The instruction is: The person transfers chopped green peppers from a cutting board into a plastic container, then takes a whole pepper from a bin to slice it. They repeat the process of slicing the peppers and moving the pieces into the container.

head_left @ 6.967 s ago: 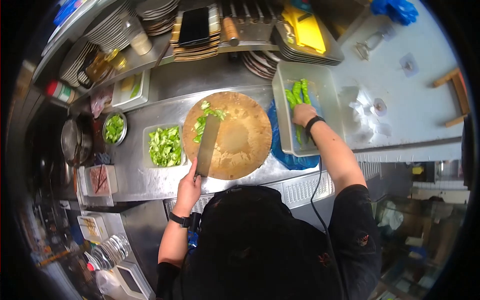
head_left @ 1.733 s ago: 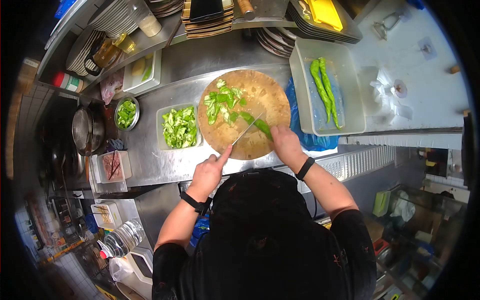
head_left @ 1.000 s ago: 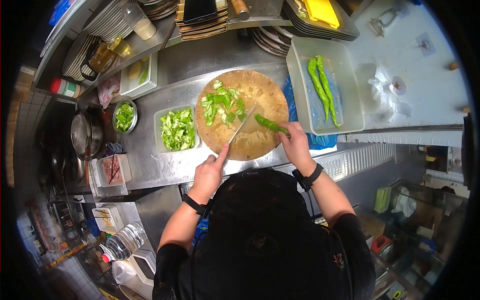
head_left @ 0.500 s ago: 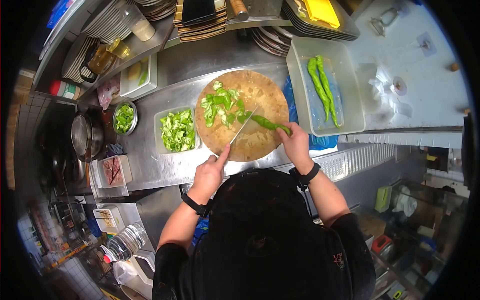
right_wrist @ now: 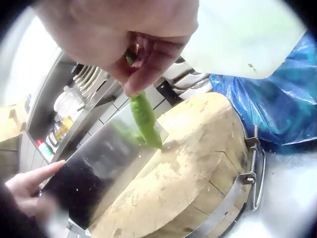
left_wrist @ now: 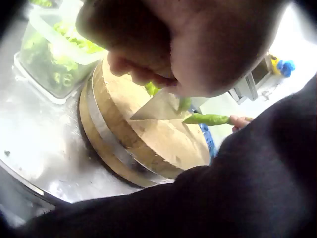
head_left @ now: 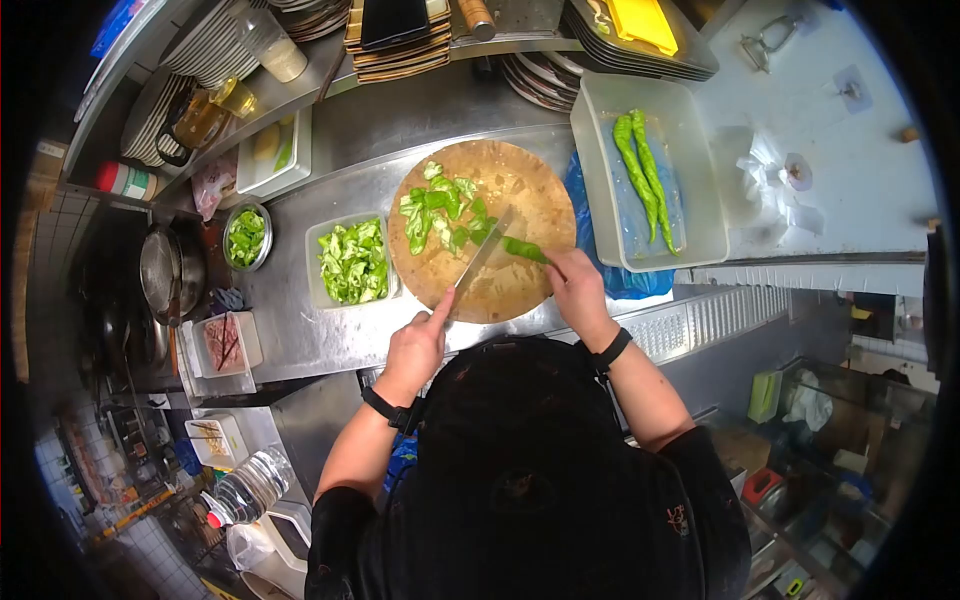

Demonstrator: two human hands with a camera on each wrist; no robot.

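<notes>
My left hand [head_left: 415,352] grips the handle of a cleaver [right_wrist: 101,166], index finger [right_wrist: 47,173] stretched along the blade's upper edge. The blade stands on edge over the round wooden chopping block [head_left: 525,185]. My right hand [head_left: 580,288] pinches a long green pepper [right_wrist: 143,116] between thumb and fingers at the block's right side. The pepper's cut end lies right by the blade in the right wrist view. Chopped pepper pieces [head_left: 420,215] are spread on the block's left half, left of the cleaver. The handle is hidden under my left hand in the head view.
A clear tub [head_left: 705,215] with two whole green peppers [head_left: 645,180] stands right of the block, over a blue plastic bag [right_wrist: 277,104]. To the left are a container of chopped pepper [head_left: 352,262] and a metal bowl [head_left: 247,237]. A shelf with plates [head_left: 400,65] runs behind.
Seven seconds ago my right hand was on peppers in the tub; now it holds one at the block. More cut pieces lie there. Lately the right hand shifted slightly left along the pepper.
</notes>
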